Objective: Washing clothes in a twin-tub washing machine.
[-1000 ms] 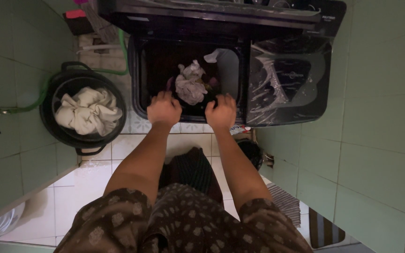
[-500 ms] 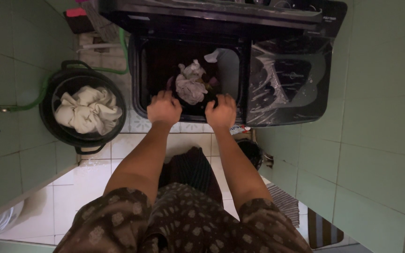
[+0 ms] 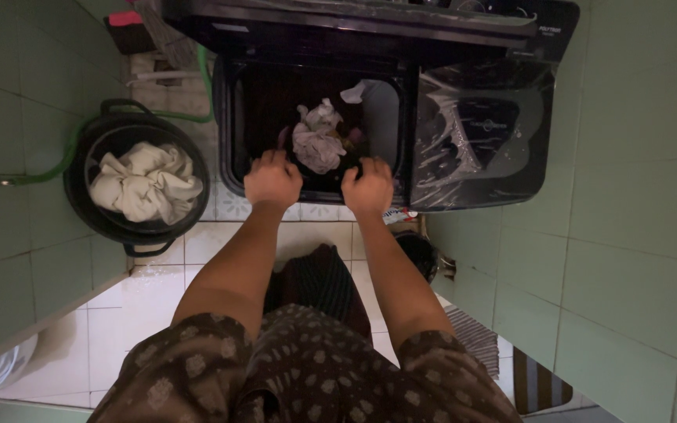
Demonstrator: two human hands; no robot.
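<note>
I stand over a black twin-tub washing machine (image 3: 227, 141) with its wash tub open. A wad of pale, wet laundry (image 3: 316, 141) lies in the dark tub. My left hand (image 3: 273, 180) and my right hand (image 3: 368, 188) both sit on the tub's front rim, fingers curled over the edge, one on each side of the laundry. Neither hand touches the cloth.
A clear lid (image 3: 476, 141) covers the spin tub on the right. A black basin (image 3: 80, 204) holding white cloth (image 3: 144, 182) stands on the tiled floor at left, with a green hose (image 3: 56, 168) beside it. Green tiled walls close in both sides. A striped mat (image 3: 538, 384) lies at lower right.
</note>
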